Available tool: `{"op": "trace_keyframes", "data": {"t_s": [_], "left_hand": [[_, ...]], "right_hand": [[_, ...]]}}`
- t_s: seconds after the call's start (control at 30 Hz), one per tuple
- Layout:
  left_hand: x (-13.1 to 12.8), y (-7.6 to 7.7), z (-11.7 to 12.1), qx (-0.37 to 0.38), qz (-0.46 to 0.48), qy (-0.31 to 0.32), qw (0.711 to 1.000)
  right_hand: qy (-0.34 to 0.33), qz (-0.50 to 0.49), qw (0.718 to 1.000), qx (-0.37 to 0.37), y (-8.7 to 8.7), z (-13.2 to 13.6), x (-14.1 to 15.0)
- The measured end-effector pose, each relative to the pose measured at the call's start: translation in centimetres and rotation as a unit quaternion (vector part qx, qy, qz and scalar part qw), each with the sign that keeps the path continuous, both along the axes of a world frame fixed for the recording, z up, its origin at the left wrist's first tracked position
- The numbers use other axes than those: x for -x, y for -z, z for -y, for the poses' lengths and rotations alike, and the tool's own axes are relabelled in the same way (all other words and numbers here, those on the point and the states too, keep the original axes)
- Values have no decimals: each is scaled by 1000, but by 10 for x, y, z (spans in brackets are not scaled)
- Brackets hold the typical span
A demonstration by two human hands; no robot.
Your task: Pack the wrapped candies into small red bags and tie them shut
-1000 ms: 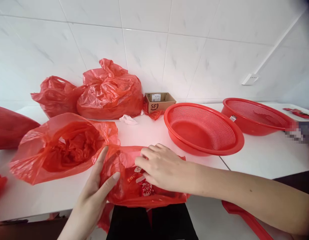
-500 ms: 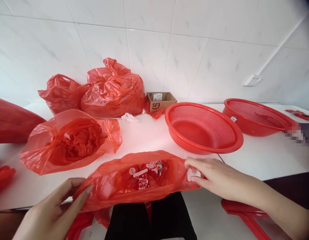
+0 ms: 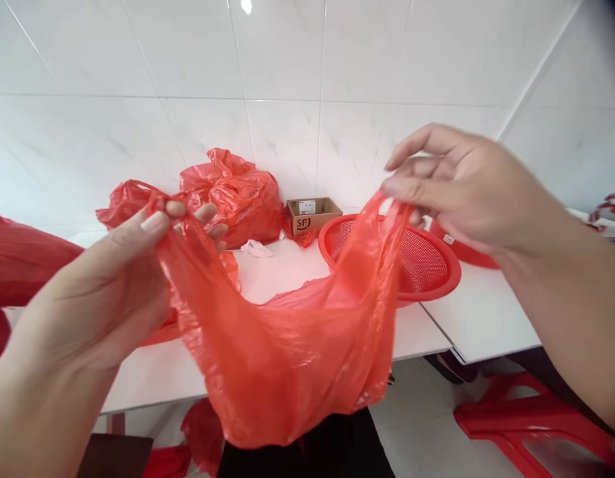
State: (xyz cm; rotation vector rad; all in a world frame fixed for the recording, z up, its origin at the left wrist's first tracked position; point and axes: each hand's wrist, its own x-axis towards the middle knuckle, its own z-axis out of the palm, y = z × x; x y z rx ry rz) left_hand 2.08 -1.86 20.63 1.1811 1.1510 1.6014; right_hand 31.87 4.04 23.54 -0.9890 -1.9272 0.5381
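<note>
I hold a red plastic bag up in the air in front of me, above the front edge of the white table. My left hand pinches the bag's left handle between thumb and fingers. My right hand pinches the right handle, its other fingers spread. The bag sags full between the two hands; what is inside it is hidden.
On the table stand a red mesh basket behind the bag, a second red basket to its right, a small cardboard box, and several stuffed red bags at the back left. A red stool stands on the floor.
The bag lay open on the table edge with small red packets showing. Both hands took its handles and lifted it clear of the table; the view tilted up.
</note>
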Motion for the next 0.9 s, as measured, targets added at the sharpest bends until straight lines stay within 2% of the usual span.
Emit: {"op": "trace_keyframes", "data": {"t_s": [0.07,0.13,0.2,0.27,0.37,0.43,0.57,0.7,0.77,0.83,0.9], "left_hand": [[-3,2,-3,-13,40,62,997],[-2,6,-6,-15,21,136,990],[-5,8,-10,17,-49,214,975],[-13,7,-16,65,-153,269,949],[-33,4,-28,92,-309,279,904],[-43,3,-36,86,-358,260,892],[-42,8,-48,127,-303,229,916],[-31,18,-51,177,-215,224,934],[-29,22,-51,177,-174,234,940],[-27,24,-51,170,-149,251,941],[-24,23,-51,157,-155,292,931]], "right_hand": [[-34,24,999,17,-2,3,3],[-72,32,996,29,-2,7,11],[-112,19,993,15,-2,10,24],[-162,21,987,1,-2,11,43],[-230,43,972,-6,-1,9,74],[-254,34,967,-13,3,4,89],[-227,9,974,-15,22,-15,91],[-211,40,972,98,46,-28,77],[-203,3,973,112,51,-22,73],[-186,-45,978,80,49,-7,71],[-221,-60,972,62,45,9,71]]}}
